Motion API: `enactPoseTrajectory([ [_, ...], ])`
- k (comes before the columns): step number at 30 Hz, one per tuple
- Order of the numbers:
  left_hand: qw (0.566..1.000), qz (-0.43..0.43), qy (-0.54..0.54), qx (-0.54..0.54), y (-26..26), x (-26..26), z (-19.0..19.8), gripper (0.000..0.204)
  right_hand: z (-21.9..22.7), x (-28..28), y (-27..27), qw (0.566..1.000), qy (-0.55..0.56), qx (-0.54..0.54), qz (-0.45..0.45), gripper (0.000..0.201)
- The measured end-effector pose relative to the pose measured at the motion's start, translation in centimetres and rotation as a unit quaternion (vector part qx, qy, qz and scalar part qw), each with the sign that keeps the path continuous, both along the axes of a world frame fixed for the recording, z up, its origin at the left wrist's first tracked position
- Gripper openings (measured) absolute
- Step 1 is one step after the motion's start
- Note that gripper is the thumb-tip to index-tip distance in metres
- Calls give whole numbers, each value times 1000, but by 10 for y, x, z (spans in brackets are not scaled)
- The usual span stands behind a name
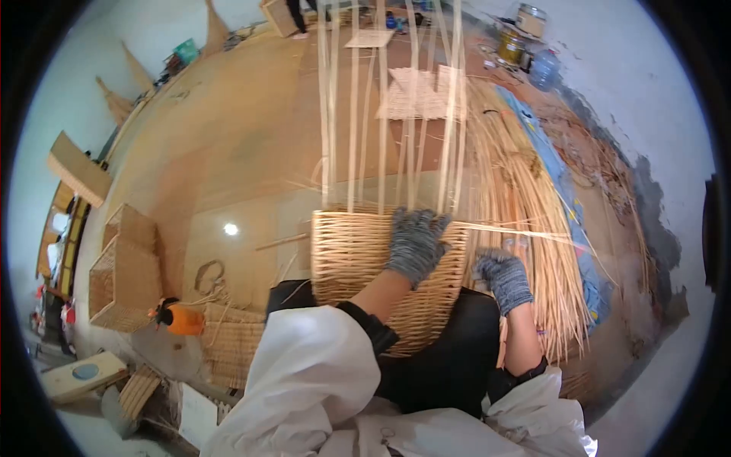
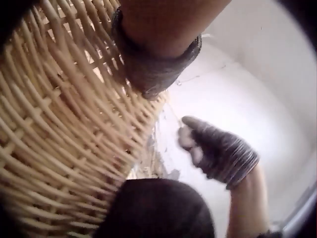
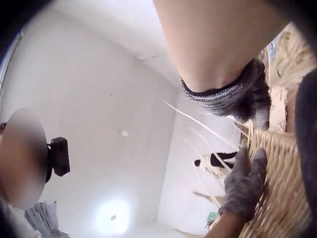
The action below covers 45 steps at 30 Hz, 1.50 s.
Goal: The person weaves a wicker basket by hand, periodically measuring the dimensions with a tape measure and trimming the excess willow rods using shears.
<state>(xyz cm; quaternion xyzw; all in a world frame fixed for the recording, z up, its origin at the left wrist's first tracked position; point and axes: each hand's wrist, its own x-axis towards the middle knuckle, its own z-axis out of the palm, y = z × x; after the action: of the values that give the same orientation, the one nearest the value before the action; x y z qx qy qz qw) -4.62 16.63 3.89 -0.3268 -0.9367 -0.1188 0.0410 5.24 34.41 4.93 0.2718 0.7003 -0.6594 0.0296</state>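
A curved wicker panel (image 1: 350,255) rests across the person's dark-covered lap, its long upright stakes (image 1: 382,122) rising from the top edge. Spread over the weave near that edge, the gloved left hand (image 1: 417,242) presses with fairly straight fingers among the stakes. To the right of the panel is the gloved right hand (image 1: 504,278), its fingers curled. In the left wrist view a thin wicker strand (image 2: 174,110) runs from the panel's edge to the fingertips of the right hand (image 2: 220,151). More loose strands (image 1: 525,231) stick out rightward from the panel's top corner.
A long bundle of wicker rods (image 1: 525,198) lies on blue sheeting (image 1: 592,278) at the right. Flat woven pieces (image 1: 422,95) lie ahead on the floor. Left are a woven box (image 1: 122,282) and an orange bottle (image 1: 183,320). Another person's legs (image 1: 297,15) show far off.
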Motion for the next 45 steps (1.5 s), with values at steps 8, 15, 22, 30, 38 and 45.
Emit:
enactPoseTrajectory([
  [8,827,248,-149,482,-167,-23,-17,56,-62,-22,-22,991,-19,-105,75,44],
  [15,767,161,-188,592,-173,3,-24,47,-82,-21,-44,999,10,28,-37,67],
  [22,872,49,124,472,-122,152,54,53,-39,33,-39,945,182,-239,-131,59],
  [30,862,-50,130,487,-101,215,91,48,-107,28,45,911,291,-275,-99,74],
  [38,834,-27,186,520,-90,225,144,47,-19,27,48,967,232,-107,-12,70],
  [45,859,3,348,376,-63,227,92,37,-45,43,27,741,346,554,156,52],
])
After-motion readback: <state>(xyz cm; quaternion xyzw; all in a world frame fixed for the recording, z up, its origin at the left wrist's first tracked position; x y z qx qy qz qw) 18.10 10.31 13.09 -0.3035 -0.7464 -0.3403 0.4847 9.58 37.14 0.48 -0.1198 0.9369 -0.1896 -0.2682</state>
